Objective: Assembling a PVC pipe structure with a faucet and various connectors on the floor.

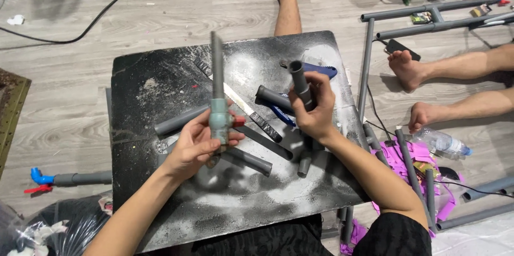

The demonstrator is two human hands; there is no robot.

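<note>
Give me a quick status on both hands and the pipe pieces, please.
Left hand grips valve fitting with upright pipe. Right hand holds short grey pipe. Loose pipe offcuts and hacksaw blade lie on black board.

Pale green valve [220, 119] on a grey pipe [217, 66], black white-dusted board [160, 74], purple paper scraps [399, 162].

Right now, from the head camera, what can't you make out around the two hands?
- Head view: lower end of the valve assembly, hidden inside the left hand.
- Its upright pipe is motion-blurred.
- Lower end of the short grey pipe, covered by the right hand.
- Blue-handled cutter on the black board, partly behind that pipe and hand.
</note>
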